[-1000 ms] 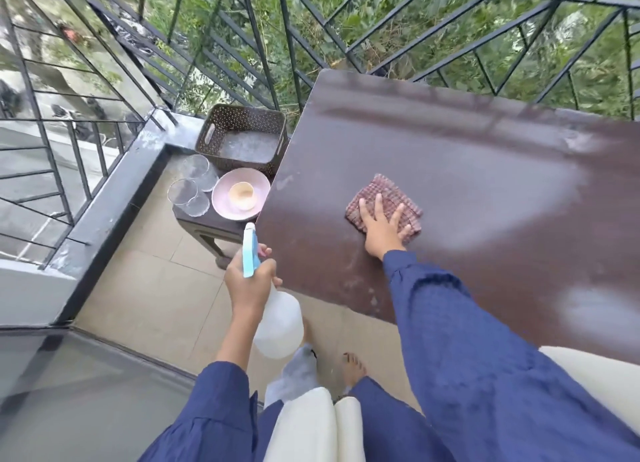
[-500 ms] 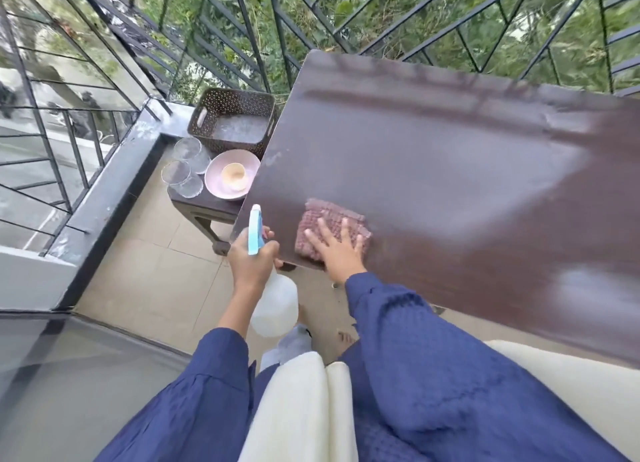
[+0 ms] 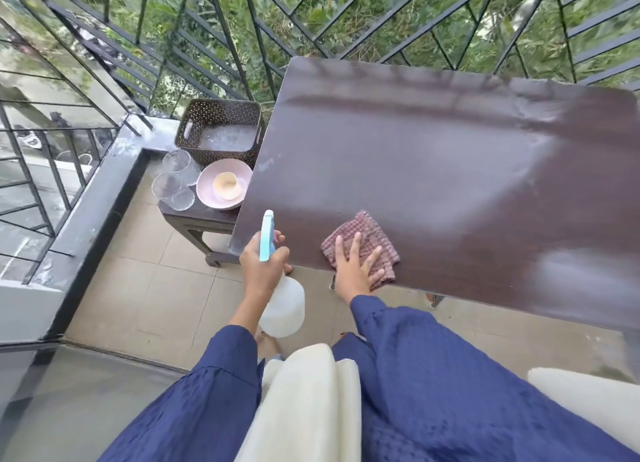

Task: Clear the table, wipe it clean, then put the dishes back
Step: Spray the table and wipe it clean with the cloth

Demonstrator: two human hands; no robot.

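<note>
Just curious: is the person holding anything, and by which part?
The left hand grips the spray bottle by its neck, under the blue trigger head. The right hand holds nothing; it presses the checked cloth flat on the table.

1. Ahead of you, a black metal railing (image 3: 221, 29) with slanted bars runs along the balcony's edge.
2. Behind its bars you see dense green foliage (image 3: 381, 8).
3. Below you lies a beige tiled floor (image 3: 149, 288), bordered on your left by a dark raised ledge (image 3: 100, 198).
4. Nearest you, a cream cushion (image 3: 304, 402) fills the bottom middle of your view; a second cream cushion (image 3: 588, 399) shows at lower right.
</note>
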